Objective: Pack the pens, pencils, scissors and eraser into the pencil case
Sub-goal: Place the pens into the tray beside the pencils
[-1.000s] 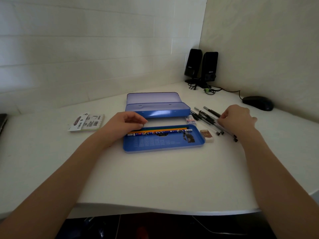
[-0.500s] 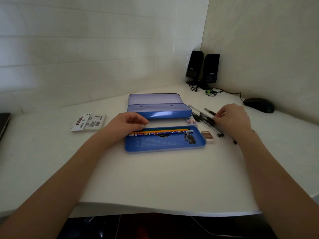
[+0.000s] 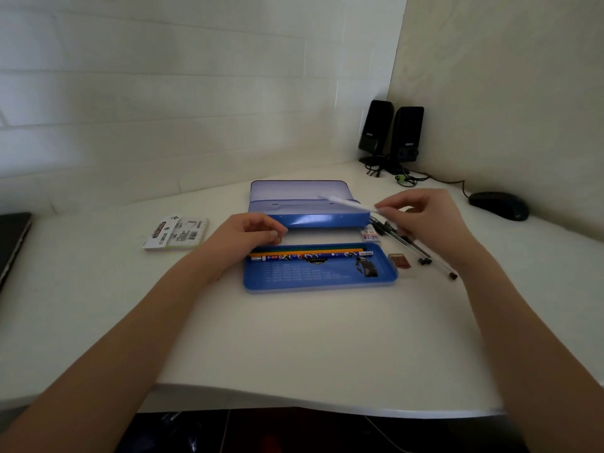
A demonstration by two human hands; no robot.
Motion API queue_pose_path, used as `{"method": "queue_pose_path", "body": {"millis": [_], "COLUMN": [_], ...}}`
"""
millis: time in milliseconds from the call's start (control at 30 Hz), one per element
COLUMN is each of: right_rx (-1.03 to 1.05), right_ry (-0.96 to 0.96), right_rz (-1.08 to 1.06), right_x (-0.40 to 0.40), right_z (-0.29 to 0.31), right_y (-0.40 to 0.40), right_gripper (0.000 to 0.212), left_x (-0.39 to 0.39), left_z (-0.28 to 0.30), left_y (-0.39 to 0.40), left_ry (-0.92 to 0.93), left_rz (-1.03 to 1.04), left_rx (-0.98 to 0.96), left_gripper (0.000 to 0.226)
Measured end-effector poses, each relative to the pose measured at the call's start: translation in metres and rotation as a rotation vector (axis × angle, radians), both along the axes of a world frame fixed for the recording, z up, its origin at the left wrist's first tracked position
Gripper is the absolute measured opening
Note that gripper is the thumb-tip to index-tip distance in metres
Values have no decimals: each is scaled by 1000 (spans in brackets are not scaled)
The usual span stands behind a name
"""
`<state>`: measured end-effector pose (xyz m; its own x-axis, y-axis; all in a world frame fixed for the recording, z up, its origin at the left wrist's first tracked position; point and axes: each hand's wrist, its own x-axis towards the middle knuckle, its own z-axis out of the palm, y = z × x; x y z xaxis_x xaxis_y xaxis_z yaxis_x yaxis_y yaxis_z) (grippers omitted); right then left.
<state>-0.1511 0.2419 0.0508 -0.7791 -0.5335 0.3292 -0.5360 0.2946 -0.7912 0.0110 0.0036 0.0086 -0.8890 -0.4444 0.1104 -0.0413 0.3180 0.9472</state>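
Lifting now: right hand (image 3: 421, 220), pen (image 3: 346, 203)

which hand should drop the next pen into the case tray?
Right. The right hand already pinches a white pen above the pencil case; the left hand rests at the tray's left end.

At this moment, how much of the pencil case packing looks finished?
Partly done. Done: pencils lie along the far edge of the pencil case. In hand: the right hand pinches a white pen, blurred, above the case; the left hand rests at its left end. Left: black pens and an eraser beside it. Scissors not visible.
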Motion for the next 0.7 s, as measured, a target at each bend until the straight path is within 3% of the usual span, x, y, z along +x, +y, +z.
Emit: {"method": "queue_pose_path", "body": {"millis": [133, 233, 333, 500, 700], "right_rx": [221, 363, 312, 246, 341], "right_ry": [-32, 59, 145, 243, 367], "right_rz": [282, 378, 438, 421, 447], "right_x": [13, 21, 31, 40, 51], "right_z": [0, -4, -6, -14, -22], "right_y": [-8, -15, -23, -36, -47], "right_gripper": [7, 8, 8, 9, 9], "left_x": [-2, -1, 1, 4, 4], "left_z": [0, 3, 4, 6, 5], "left_y": [0, 2, 2, -1, -2], "left_ry": [30, -1, -61, -88, -87], "left_rz": [16, -12, -59, -195, -243], "left_rx": [56, 54, -20, -85, -145], "left_gripper": [19, 15, 12, 28, 39]}}
